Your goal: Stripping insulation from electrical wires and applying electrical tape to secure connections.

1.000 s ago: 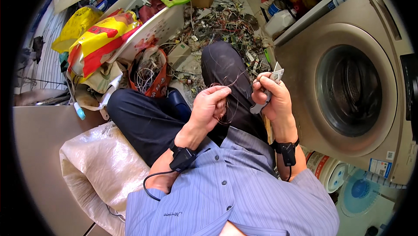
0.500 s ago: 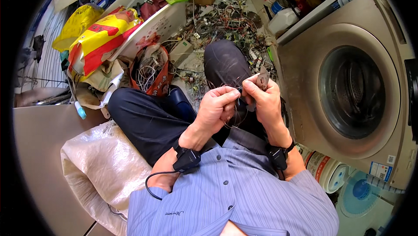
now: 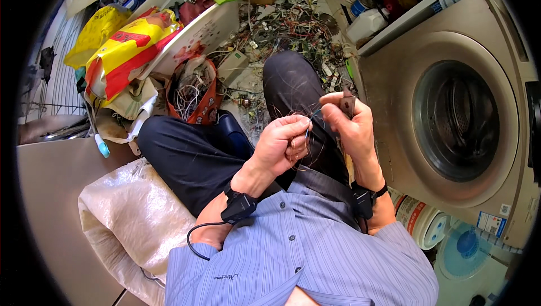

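Note:
In front of my lap, my left hand point(image 3: 280, 145) is closed in a pinch on several thin wires. A short blue wire point(image 3: 312, 119) rises from its fingertips, and fine copper-coloured strands point(image 3: 316, 151) loop out below. My right hand point(image 3: 354, 128) is just to the right, a little apart from the left. Its fingers are wrapped round a small flat brownish metal piece point(image 3: 347, 104) that sticks up past the thumb; the rest of it is hidden in the palm. The blue wire's upper end lies close to the right thumb.
Tangled wires and scraps point(image 3: 298, 29) cover the floor ahead. An orange-red bag point(image 3: 209, 103) full of wires stands left of my knee, beside a white bin point(image 3: 197, 38) with a yellow-red sack point(image 3: 129, 46). A washing machine point(image 3: 394, 80) stands at right; a pale woven sack point(image 3: 129, 210) lies at left.
My right hand has moved right, away from my left, and turned with the metal piece. More of the blue wire shows between the hands. My left hand has stayed nearly still.

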`<state>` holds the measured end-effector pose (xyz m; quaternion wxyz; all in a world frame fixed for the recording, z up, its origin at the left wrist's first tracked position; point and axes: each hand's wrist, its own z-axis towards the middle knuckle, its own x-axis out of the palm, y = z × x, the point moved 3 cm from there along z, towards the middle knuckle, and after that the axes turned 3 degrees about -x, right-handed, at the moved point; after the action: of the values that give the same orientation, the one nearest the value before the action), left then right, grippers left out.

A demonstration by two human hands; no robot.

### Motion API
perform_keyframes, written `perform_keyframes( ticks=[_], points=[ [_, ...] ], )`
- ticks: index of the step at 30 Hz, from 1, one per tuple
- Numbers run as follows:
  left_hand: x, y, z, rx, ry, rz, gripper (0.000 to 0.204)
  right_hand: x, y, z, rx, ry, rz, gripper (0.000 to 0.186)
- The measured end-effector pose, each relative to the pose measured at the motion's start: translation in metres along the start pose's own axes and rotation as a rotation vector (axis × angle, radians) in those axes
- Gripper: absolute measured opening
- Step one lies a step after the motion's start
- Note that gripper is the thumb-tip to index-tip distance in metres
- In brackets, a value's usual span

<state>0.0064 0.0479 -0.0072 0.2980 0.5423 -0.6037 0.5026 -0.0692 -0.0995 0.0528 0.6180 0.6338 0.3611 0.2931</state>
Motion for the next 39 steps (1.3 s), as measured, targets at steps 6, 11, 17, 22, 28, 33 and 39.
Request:
perform_keyframes(
  ticks=[6, 11, 17, 22, 28, 33, 39],
  points=[
    [-0.001, 0.000, 0.001, -0.004, -0.021, 0.012, 0.016, -0.002, -0.014, -0.001, 0.037, 0.044, 0.055, 0.007],
    [-0.001, 0.000, 0.000, 0.023, -0.078, 0.007, 0.018, -0.004, -0.013, -0.002, 0.042, -0.068, 0.099, 0.011],
    [-0.003, -0.004, -0.002, 0.029, -0.096, -0.035, 0.021, -0.015, -0.013, 0.002, -0.026, -0.128, 0.158, 0.012],
    [-0.002, -0.001, 0.000, -0.012, -0.068, -0.039, 0.021, -0.007, -0.004, -0.001, -0.011, -0.066, 0.003, 0.011],
    [-0.002, 0.000, -0.001, -0.028, -0.063, -0.062, 0.022, -0.001, -0.011, -0.004, -0.073, 0.135, 0.022, 0.020],
    [-0.005, -0.003, 0.000, -0.035, -0.068, -0.113, 0.022, 0.002, -0.008, -0.004, -0.047, 0.097, 0.031, 0.018],
    [-0.001, -0.005, -0.001, -0.020, -0.098, -0.078, 0.022, -0.001, -0.016, 0.000, -0.054, 0.053, -0.046, 0.010]
  ],
)
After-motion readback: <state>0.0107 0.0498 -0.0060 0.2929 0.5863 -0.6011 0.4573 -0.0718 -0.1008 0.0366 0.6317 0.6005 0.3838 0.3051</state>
